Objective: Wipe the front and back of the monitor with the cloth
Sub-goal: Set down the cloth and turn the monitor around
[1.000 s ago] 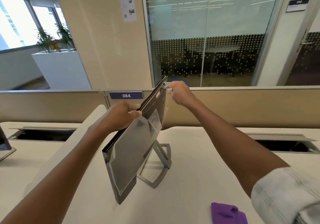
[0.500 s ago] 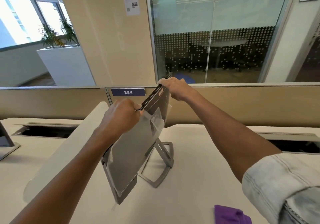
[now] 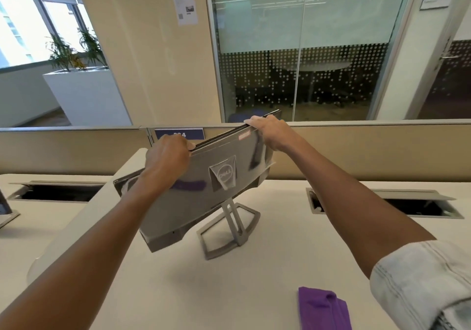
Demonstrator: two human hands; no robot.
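1. Both hands grip the top edge of the Dell monitor (image 3: 204, 189). Left hand (image 3: 167, 158) wraps the edge nearer the camera, its grip clamped on it; right hand (image 3: 272, 133) holds the far end of the same edge, fingers curled over it.
2. Change: a second ago the panel stood nearly edge-on to the camera. Now it has swung round, so the grey back with the Dell badge faces the camera squarely. Left hand has shifted with it along the top edge.
3. Monitor stays on its grey stand (image 3: 229, 230), whose open frame base rests on the white desk (image 3: 178, 291). The screen side faces away and is not visible.
4. The purple cloth (image 3: 323, 309) lies on the desk near the right forearm, well apart from the monitor. Neither hand touches it.
5. A purple patch shows on the back panel just right of the left wrist; cannot tell whether it is a reflection or a sticker.
6. Judgement: the turn presents the back for wiping. No wiping is under way; one hand must release and fetch the cloth first.
7. Risk: the panel is tilted, so a one-handed hold may let it swing.
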